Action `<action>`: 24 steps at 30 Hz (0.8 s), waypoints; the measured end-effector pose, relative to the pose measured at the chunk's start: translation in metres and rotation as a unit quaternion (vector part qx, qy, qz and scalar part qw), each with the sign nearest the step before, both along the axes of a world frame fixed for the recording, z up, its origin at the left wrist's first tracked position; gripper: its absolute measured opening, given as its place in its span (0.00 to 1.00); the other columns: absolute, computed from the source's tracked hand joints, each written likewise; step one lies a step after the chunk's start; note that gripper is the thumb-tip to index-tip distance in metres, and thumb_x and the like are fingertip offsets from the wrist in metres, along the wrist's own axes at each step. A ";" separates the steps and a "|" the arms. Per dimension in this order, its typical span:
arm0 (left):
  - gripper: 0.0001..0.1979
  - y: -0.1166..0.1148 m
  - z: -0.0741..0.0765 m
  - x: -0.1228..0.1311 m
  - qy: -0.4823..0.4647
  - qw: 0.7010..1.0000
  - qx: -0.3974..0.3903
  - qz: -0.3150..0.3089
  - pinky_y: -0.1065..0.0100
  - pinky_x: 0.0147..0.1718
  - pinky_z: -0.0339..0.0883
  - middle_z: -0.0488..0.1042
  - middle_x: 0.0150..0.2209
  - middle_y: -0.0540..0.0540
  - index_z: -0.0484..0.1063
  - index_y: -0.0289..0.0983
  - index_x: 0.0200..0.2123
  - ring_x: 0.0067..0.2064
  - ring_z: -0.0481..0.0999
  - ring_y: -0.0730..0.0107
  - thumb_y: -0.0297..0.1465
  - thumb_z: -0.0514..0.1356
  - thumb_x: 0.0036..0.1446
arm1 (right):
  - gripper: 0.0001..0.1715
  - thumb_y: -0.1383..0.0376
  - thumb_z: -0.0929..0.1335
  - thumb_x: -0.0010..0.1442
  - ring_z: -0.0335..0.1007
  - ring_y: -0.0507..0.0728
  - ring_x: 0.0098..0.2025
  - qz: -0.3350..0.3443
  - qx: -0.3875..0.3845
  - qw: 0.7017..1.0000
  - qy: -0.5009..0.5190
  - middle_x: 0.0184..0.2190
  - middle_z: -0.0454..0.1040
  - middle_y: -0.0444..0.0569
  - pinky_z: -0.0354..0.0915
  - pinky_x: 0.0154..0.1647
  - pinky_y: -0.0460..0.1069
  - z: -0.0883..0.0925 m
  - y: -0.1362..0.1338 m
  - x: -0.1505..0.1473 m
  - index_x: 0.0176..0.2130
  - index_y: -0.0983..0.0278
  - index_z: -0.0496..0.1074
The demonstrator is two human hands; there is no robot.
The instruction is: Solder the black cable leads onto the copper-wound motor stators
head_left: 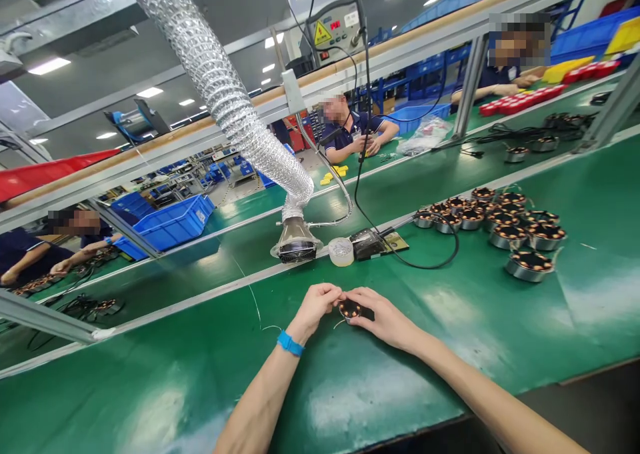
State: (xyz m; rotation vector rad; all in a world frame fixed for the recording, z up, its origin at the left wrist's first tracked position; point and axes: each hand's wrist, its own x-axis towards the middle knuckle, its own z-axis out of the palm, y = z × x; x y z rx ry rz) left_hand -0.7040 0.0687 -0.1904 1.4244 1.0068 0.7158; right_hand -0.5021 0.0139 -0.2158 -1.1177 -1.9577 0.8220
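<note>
- The left hand [316, 307], which wears a blue wristband [291, 343], and the right hand [385, 317] are drawn close together. Their fingertips close on one small wound stator [350, 309] from either side.
- The stator sits low on the green bench mat [450, 347], right in front of the person. Its copper coils face up; whether it rests on the mat or is lifted just clear cannot be told.
- The step in hand looks like fine finger work at the stator's rim, probably on its thin wire ends. The wires themselves are too small to make out.
- Further handling calls for a steady pinch and small, careful movements, since the windings seem delicate.
- Just beyond the hands stand a fume hose nozzle [296, 241], a small round tub [341, 251] and a soldering iron stand [373, 243] with its black cable looping right.
- A cluster of similar stators [500, 221] lies well apart to the right.
- Other people work at the far benches.
</note>
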 end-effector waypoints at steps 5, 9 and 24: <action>0.21 -0.028 -0.006 -0.024 0.058 0.996 0.067 0.020 0.67 0.28 0.52 0.67 0.27 0.50 0.77 0.35 0.36 0.27 0.60 0.72 0.49 0.64 0.59 | 0.29 0.61 0.73 0.63 0.71 0.66 0.61 -0.017 0.014 1.000 0.019 0.59 0.76 0.56 0.67 0.67 0.64 -0.008 -0.002 0.000 0.62 0.58 0.74; 0.16 -0.052 -0.013 -0.036 0.130 0.984 0.122 -0.028 0.66 0.33 0.58 0.72 0.29 0.48 0.76 0.37 0.30 0.32 0.67 0.68 0.44 0.63 0.60 | 0.31 0.63 0.74 0.60 0.73 0.65 0.59 -0.019 0.039 0.999 0.024 0.56 0.76 0.55 0.70 0.64 0.63 -0.010 -0.003 0.001 0.62 0.57 0.74; 0.30 -0.030 -0.007 0.003 -0.016 0.997 -0.068 -0.014 0.70 0.19 0.39 0.65 0.19 0.53 0.75 0.37 0.27 0.16 0.49 0.83 0.61 0.67 0.48 | 0.24 0.64 0.70 0.63 0.72 0.62 0.57 -0.003 0.036 0.999 -0.004 0.52 0.73 0.49 0.71 0.61 0.56 0.006 -0.014 0.001 0.57 0.47 0.75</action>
